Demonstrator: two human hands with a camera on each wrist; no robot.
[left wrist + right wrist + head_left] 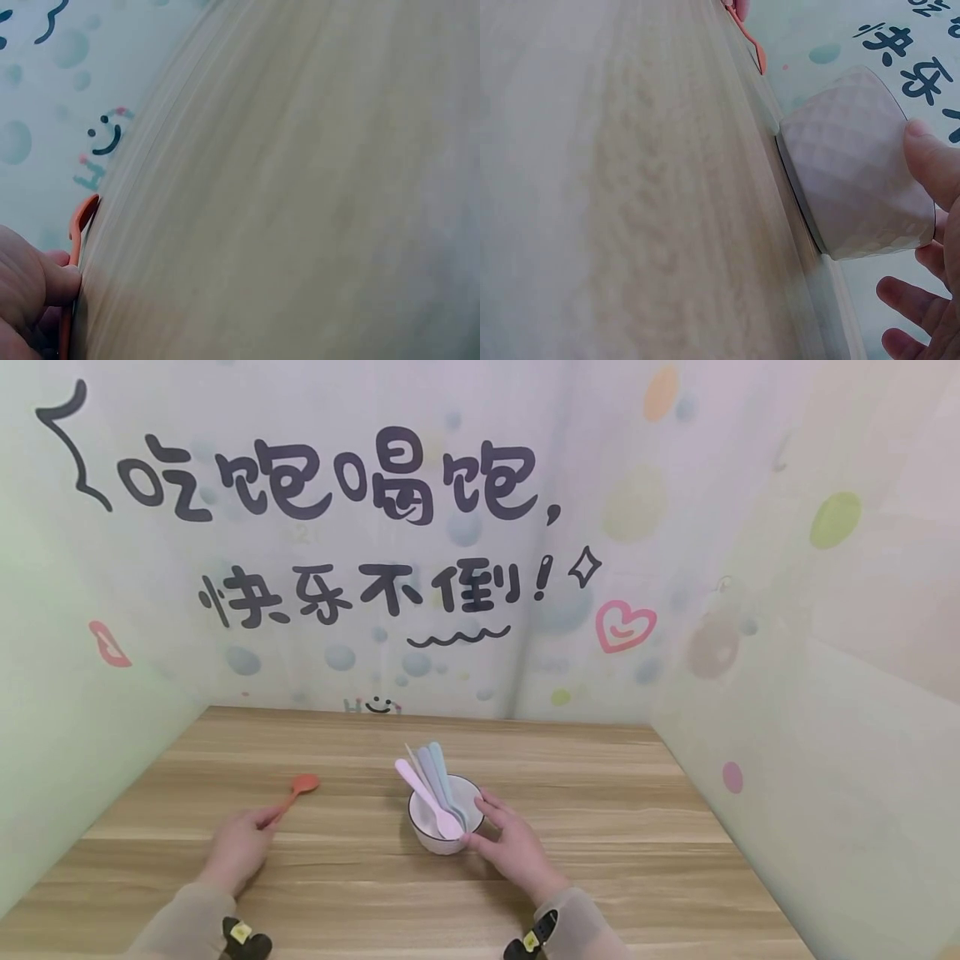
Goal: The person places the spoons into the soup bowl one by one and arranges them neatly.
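Note:
Between thumb and fingers, my left hand (pixel 242 847) pinches the handle of an orange spoon (pixel 305 783) at the table's left; its bowl end points away from me. In the left wrist view the spoon (pixel 86 216) lies low along the tabletop. Right of centre stands a white bowl (pixel 437 843) with a dark rim. My right hand (pixel 517 847) holds it by its right side, thumb near the front of the rim and fingers farther back. A pink spoon (pixel 420 785) and several bluish and greyish utensils lean in it, handles up and left. The right wrist view shows the bowl's faceted outside (pixel 847 172).
The wood-grain table (pixel 360 893) runs back to a printed wall (pixel 465 677) with dark lettering and coloured dots. Pale side walls (pixel 847 760) border it left and right. Dark wrist-worn devices (pixel 247 939) sit at both sleeves.

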